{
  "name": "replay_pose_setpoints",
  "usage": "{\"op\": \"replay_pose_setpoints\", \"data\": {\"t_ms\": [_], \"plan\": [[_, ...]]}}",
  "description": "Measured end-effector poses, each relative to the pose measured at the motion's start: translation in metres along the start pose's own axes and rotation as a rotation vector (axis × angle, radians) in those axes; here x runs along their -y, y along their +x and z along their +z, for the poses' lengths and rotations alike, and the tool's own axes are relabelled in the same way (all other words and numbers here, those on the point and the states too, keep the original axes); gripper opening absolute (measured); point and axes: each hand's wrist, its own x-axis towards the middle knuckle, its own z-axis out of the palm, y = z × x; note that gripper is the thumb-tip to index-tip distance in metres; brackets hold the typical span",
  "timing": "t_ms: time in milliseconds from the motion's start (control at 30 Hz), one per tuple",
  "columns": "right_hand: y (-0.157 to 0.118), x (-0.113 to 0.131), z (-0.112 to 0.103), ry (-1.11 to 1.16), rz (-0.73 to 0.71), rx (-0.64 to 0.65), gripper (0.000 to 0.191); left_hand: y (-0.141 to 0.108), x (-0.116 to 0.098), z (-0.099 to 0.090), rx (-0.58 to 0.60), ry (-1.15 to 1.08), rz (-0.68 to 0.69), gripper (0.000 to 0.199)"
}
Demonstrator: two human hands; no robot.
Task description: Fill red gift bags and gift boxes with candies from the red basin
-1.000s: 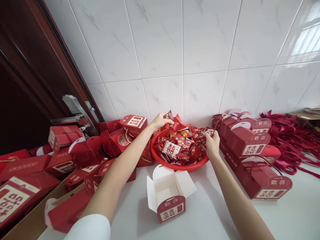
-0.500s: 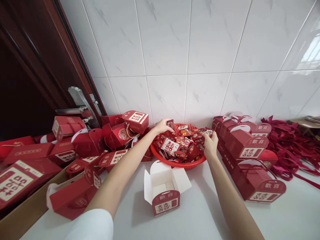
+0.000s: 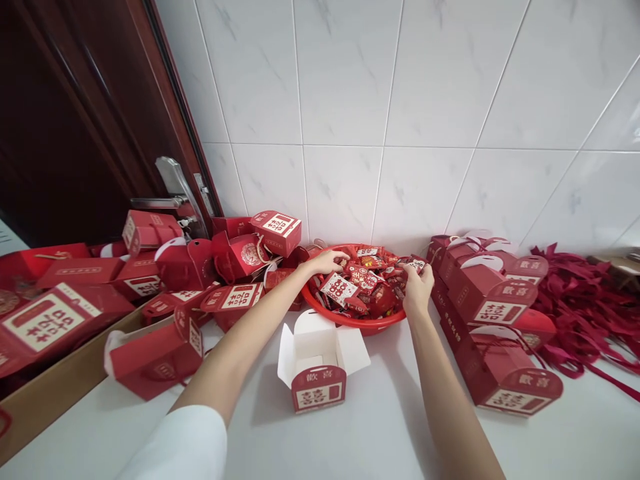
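Observation:
A red plastic basin (image 3: 367,323) full of wrapped candies (image 3: 361,277) stands against the wall. My left hand (image 3: 327,262) is over its left side, fingers stretched out above the wrappers with nothing visible in them. At the right rim, my right hand (image 3: 419,288) pinches a small red-and-white candy packet (image 3: 413,263) between thumb and fingers. In front of the basin sits an open red gift box (image 3: 318,389) with its white flaps spread; the part of its inside that shows is bare white.
Red gift boxes (image 3: 239,298) are heaped on the left, some in a cardboard carton (image 3: 75,373). More boxes (image 3: 495,310) are stacked on the right, beside tangled dark red ribbons (image 3: 575,300). A tiled wall (image 3: 340,193) rises behind; a dark door (image 3: 75,120) is at left.
The dark red packet that was in my left hand is gone from it, and those fingers have opened over the candies. My right hand still grips its packet. The view has shifted slightly.

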Motion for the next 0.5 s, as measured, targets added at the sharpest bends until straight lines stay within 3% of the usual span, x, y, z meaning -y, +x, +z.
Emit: {"op": "replay_pose_setpoints", "data": {"t_ms": [333, 500], "plan": [[-0.003, 0.005, 0.006, 0.059, 0.007, -0.057, 0.029, 0.002, 0.016, 0.009, -0.019, 0.090, -0.045, 0.050], [-0.004, 0.007, 0.005, 0.060, 0.050, -0.043, 0.030, 0.000, 0.015, 0.011, -0.041, 0.093, -0.037, 0.036]]}}
